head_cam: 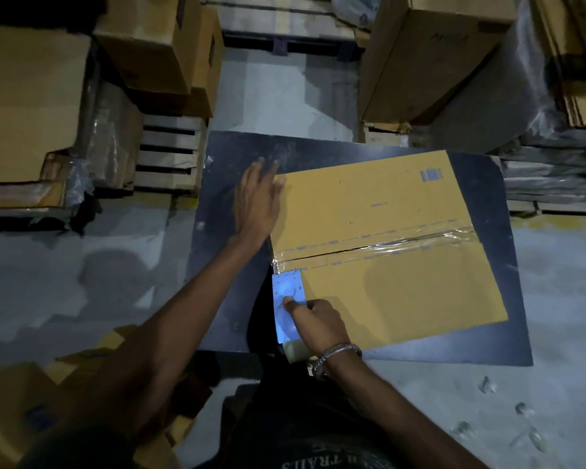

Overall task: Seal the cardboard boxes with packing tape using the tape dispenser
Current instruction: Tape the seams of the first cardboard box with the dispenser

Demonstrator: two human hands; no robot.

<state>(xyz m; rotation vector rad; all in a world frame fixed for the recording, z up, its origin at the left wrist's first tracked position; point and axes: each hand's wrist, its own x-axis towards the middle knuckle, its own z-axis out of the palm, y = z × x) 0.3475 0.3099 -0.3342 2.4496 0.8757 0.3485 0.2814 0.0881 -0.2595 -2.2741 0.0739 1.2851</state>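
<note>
We judge the step in hand to be the end of a tape run along the centre seam of the box (386,238), which lies flat-topped on the dark counter (508,326). Clear tape (379,247) covers the seam from the right edge to the left edge, glossy and wrinkled in places, with the dark slit between the flaps visible through it. Our right hand (318,323) grips the dispenser (287,306) at the box's left edge, just below the seam end, fingers curled round it and forefinger laid on its face; the dispenser looks like a flat pale-blue plate, overexposed, with a yellowish part under the wrist. Our left hand (256,201) rests open, fingers straight, against the far left corner of the box, apparently steadying it. Whether the tape is already cut from the dispenser we cannot tell. Next move, in our judgement: sever the tape at the edge, press the loose end down the side wall, then smooth the wrinkles. The box is matte tan cardboard, rectangular, with faint blue print along the seam and a barcode (431,175) near the far right corner. A metal bracelet (339,355) sits on the right wrist. More cartons (416,55) and pallets (170,154) stand beyond the counter.
</note>
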